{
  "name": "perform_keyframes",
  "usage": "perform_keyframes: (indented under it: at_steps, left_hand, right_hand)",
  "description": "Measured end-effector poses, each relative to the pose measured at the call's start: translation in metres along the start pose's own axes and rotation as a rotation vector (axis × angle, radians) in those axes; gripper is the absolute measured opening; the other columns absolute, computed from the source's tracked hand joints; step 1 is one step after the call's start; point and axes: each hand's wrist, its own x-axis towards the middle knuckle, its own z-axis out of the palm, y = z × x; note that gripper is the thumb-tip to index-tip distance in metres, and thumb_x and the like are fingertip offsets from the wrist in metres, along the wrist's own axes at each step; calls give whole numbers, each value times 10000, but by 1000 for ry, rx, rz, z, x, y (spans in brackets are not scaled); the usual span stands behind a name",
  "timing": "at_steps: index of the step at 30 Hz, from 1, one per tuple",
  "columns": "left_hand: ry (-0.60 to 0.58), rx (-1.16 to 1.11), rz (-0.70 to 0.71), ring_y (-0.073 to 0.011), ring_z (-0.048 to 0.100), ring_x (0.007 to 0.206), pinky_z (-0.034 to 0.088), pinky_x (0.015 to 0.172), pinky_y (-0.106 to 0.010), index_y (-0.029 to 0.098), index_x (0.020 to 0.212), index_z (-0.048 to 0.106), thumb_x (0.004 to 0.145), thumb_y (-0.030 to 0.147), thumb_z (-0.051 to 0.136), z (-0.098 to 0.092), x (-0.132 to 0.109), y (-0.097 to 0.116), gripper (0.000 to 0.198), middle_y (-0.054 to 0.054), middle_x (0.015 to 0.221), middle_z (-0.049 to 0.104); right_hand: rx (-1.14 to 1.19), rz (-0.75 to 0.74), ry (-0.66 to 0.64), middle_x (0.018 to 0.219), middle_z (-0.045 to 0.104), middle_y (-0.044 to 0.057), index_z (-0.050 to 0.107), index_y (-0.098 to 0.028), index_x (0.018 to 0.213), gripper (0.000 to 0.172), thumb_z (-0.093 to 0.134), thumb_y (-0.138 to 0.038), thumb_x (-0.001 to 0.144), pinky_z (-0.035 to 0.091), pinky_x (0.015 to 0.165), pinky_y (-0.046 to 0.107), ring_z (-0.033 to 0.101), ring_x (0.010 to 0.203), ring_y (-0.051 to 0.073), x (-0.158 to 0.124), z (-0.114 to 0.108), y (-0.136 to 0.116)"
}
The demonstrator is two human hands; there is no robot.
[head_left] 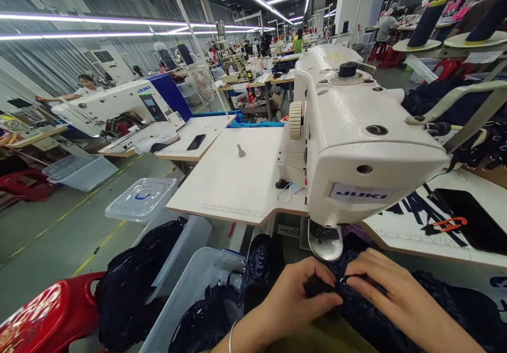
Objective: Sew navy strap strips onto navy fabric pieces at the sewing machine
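A navy patterned bra [348, 295] lies across my lap, just below the machine's needle area. My left hand [293, 295] is closed on its edge, thumb and forefinger curled at the near side. Close beside it, my right hand [382, 284] pinches the same bra by a narrow strip, where a small shiny bit shows between the hands. Directly above is the rounded metal arm end [327, 242] of a white JUKI sewing machine [356, 131]. A padded navy cup [263, 260] sits left of my hands. The fingertips partly hide the held spot.
Clear plastic bins [158, 311] with navy garments [137, 284] stand at left, near a red stool [51, 311]. The white tabletop [237, 184] carries a small metal tool [241, 151]. At right lie orange thread snips [447, 225] and a black phone [475, 218]. Other people work farther back.
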Motion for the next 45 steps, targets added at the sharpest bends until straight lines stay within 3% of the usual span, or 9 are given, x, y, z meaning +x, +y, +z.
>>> perform_keyframes:
  at_steps: [2,5,7,13,18,25,29,37,45]
  left_hand:
    - [-19,-92,-5,-145,614,808,456,756,-234,167,825,622,762,255,756,-1,1,4,172,-30,884,680]
    - [77,-142,-70,-116,564,710,427,673,-211,168,805,605,752,284,760,-1,3,2,200,-5,791,645]
    - [121,-174,-78,-106,536,674,411,638,-204,171,801,592,754,309,764,1,5,-1,225,6,755,622]
    - [93,-255,-27,-124,571,732,432,693,-220,180,821,586,765,335,770,8,9,-2,247,-9,806,649]
    - [174,-86,-26,-99,494,618,379,598,-191,180,722,575,724,300,787,15,11,-3,243,38,665,580]
    - [255,182,65,-108,519,621,375,585,-195,191,756,594,790,280,717,21,6,-11,156,23,704,619]
    - [180,218,107,-124,560,691,396,621,-204,197,837,598,829,263,667,20,5,-11,96,0,804,646]
    - [202,-39,-65,-112,483,649,363,611,-202,188,754,538,760,301,715,16,11,0,210,33,683,567]
    - [271,114,16,-123,506,672,381,621,-211,196,762,536,792,204,675,18,9,-7,142,19,730,586]
  right_hand:
    - [-29,-22,88,899,685,28,699,-291,875,190,558,-406,931,526,774,312,632,891,215,3,-1,2]
    - [-60,-25,400,1050,681,52,716,-294,929,165,614,-416,885,499,914,382,609,1048,261,-3,8,8]
    - [16,13,523,1010,699,54,724,-286,923,204,549,-392,924,523,878,354,646,989,244,-11,17,13]
    - [403,104,119,1092,721,89,723,-236,1061,366,473,-479,949,543,894,335,670,1032,264,-17,44,13]
    - [760,262,364,916,705,30,667,-250,940,224,637,-461,870,562,813,262,685,884,194,-11,60,4]
    - [663,312,606,864,677,43,643,-238,814,280,636,-515,848,567,755,264,665,851,206,-7,66,-10]
    - [566,391,567,846,720,41,663,-237,842,300,642,-535,822,569,713,245,689,803,208,-6,65,-5]
    - [505,533,494,888,753,23,705,-242,909,375,619,-591,803,541,693,221,695,853,218,-1,53,-11]
    - [646,407,333,880,722,22,710,-240,959,300,626,-500,838,546,744,209,675,831,191,-1,36,-7]
